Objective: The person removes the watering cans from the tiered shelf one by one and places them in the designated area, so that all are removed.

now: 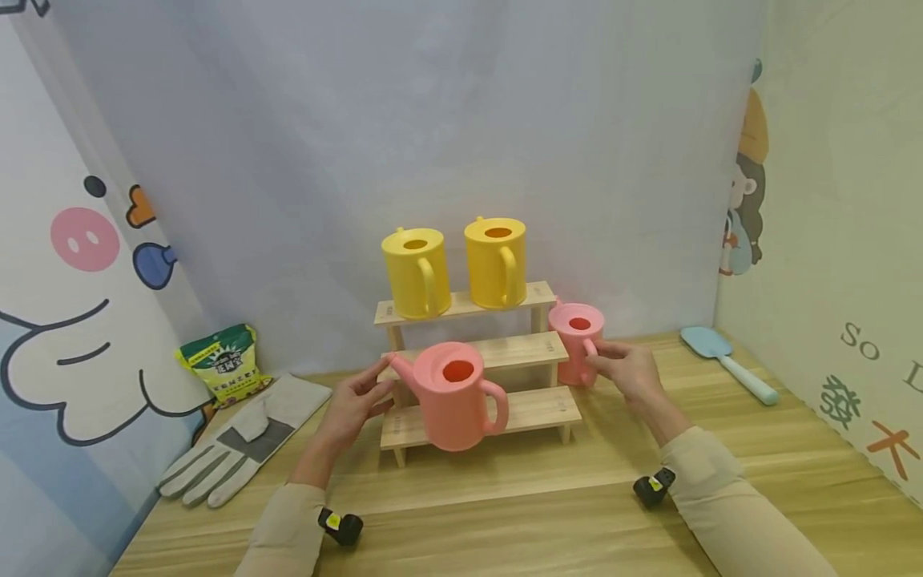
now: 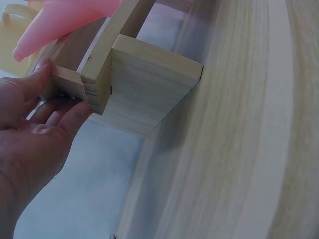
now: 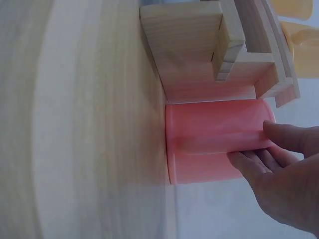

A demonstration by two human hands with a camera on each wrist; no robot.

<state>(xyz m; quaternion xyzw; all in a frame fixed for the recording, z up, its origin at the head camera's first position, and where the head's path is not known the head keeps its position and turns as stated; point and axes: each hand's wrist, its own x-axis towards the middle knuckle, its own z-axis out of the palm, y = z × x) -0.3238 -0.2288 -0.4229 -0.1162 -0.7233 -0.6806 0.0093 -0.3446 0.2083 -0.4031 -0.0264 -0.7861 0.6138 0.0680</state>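
A three-tier wooden stand [image 1: 497,350] stands on the table. My left hand [image 1: 351,407] pinches the left end of its middle shelf, with the thumb above and fingers below in the left wrist view. One pink watering can [image 1: 454,409] is at the front of the stand, spout pointing left toward that hand; which shelf bears it I cannot tell. Two yellow watering cans [image 1: 416,272] stand on the top shelf. To the right of the stand, a second pink watering can [image 3: 214,119] rests upright on the table. My right hand [image 1: 630,373] pinches its handle.
A white and grey glove [image 1: 252,433] lies at the left, near a green and yellow packet [image 1: 225,365]. At the right lies a light blue trowel [image 1: 730,365]. A pale curtain [image 1: 613,160] hangs behind the table.
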